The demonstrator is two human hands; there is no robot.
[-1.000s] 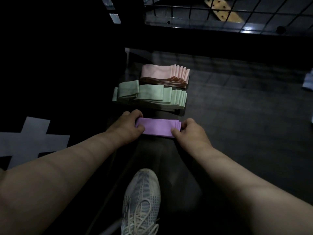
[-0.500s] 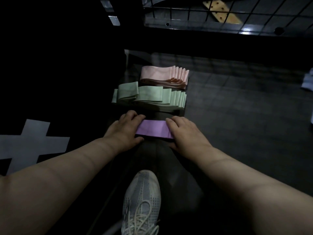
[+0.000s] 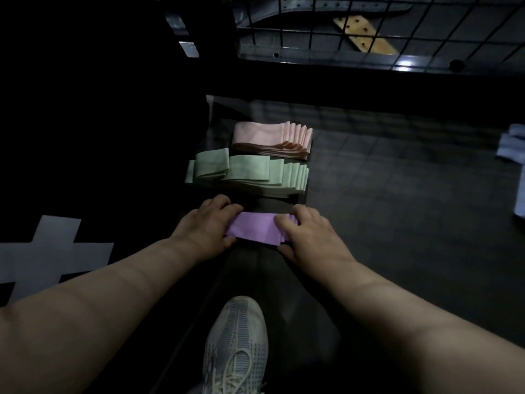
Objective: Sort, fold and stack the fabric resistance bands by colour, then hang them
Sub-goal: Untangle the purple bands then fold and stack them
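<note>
Purple bands (image 3: 255, 227), folded, lie nearest the person, just before the green stack (image 3: 250, 174) and pink stack (image 3: 272, 140). Left hand (image 3: 210, 223) and right hand (image 3: 309, 234) each close their grip on an end. Squaring the edges evenly before letting go should keep the pile neat.

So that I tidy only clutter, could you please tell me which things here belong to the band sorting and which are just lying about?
For the job: folded purple fabric band, gripped by the left hand and right hand; stack of green fabric bands; stack of pink fabric bands.
Lying about: tan perforated wooden strip; pale cloth; white cross-shaped floor marking.
</note>
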